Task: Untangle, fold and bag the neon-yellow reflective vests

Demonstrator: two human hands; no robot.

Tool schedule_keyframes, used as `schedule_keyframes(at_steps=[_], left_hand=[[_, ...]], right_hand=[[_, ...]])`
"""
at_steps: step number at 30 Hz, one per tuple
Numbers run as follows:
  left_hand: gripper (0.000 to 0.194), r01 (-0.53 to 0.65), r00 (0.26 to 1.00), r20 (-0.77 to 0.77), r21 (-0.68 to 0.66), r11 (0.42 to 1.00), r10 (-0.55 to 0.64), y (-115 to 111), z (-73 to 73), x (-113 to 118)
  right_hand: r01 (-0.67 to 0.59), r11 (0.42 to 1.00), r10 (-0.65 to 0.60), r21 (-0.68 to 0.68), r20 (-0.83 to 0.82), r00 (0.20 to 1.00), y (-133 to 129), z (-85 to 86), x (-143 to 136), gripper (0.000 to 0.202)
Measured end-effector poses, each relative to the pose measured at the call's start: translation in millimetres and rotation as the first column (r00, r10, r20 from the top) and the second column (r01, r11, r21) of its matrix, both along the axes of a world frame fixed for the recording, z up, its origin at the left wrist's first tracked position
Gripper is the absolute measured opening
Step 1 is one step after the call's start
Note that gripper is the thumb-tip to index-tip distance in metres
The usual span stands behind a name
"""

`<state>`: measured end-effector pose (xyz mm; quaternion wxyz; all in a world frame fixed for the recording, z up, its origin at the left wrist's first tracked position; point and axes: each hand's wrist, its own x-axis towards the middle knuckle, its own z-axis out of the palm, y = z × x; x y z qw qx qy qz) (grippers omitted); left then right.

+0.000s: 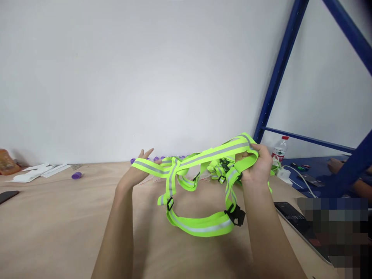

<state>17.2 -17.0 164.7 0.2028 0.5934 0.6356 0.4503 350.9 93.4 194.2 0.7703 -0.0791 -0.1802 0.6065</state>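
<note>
A neon-yellow reflective strap vest (203, 228) with grey stripes hangs between my hands, above the table. My right hand (257, 166) is closed around its upper straps. On the other side, my left hand (136, 170) has its fingers stretched out, with one strap looped over the back of the hand. A black buckle (236, 215) dangles at the lower right of the vest, near my right forearm. The lower strap sags in a curve, and a small black slider (170, 204) sits on its left side. Bunched yellow straps (219, 168) partly hide behind the raised band.
A purple cap (76, 176), white papers (43, 171) and an orange bottle (8, 162) lie on the left of the cloth-covered table (58, 228). A phone (302, 228) rests at right, near a water bottle (279, 149) and blue rack (279, 69). Another person's hand (335, 166) shows far right.
</note>
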Motion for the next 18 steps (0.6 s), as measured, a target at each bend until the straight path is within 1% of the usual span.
schedule_keyframes(at_steps=[1,2,3,4,6,7,9,11,13,16,18], left_hand=[[0.075,-0.025,0.996,-0.088,-0.026,0.999,0.022,1.6,-2.0,-0.8],[0.073,-0.041,0.991,-0.127,-0.049,0.998,0.034,2.9,-3.6,-1.5],[0.068,-0.034,0.991,-0.128,-0.070,0.997,0.025,3.9,-4.8,-1.9],[0.062,-0.010,0.994,-0.114,-0.081,0.997,0.001,4.4,-5.4,-2.1],[0.049,0.081,0.993,-0.080,-0.083,0.993,-0.087,3.8,-4.8,-1.4],[0.045,0.132,0.989,-0.062,-0.094,0.987,-0.138,2.8,-3.6,-0.5],[0.046,0.193,0.979,-0.030,-0.155,0.969,-0.200,-0.3,0.3,2.2],[0.048,0.227,0.972,-0.008,-0.219,0.949,-0.234,-3.4,4.9,5.7],[0.041,0.260,0.962,-0.011,-0.253,0.932,-0.272,-5.2,8.6,9.1],[0.033,0.313,0.945,-0.009,-0.265,0.912,-0.327,-4.9,10.4,11.9],[0.030,0.310,0.948,0.006,-0.255,0.916,-0.319,-3.4,8.6,12.0]], right_hand=[[-0.001,1.000,0.001,0.004,0.004,1.000,-0.6,0.0,-0.7,0.016],[-0.002,1.000,0.002,0.008,0.007,1.000,-1.1,0.0,-0.9,0.017],[-0.001,1.000,0.001,0.011,0.009,1.000,-1.3,-0.1,-0.5,0.018],[-0.001,1.000,0.001,0.014,0.008,1.000,-1.5,-0.1,0.1,0.018],[-0.001,1.000,0.001,0.020,0.003,1.000,-1.7,0.1,1.7,0.016],[-0.002,1.000,0.002,0.020,0.004,1.000,-1.9,0.4,2.4,0.015],[-0.002,1.000,0.002,0.021,0.013,1.000,-2.8,1.5,3.0,0.013],[-0.004,1.000,0.004,0.024,0.020,1.000,-4.4,3.5,2.8,0.012],[-0.005,1.000,0.005,0.022,0.014,1.000,-6.7,6.2,2.0,0.010],[0.011,1.000,-0.011,-0.011,0.009,1.000,-10.5,10.6,0.6,0.008],[0.027,0.999,-0.027,-0.037,0.015,1.000,-12.6,12.7,0.1,0.007]])
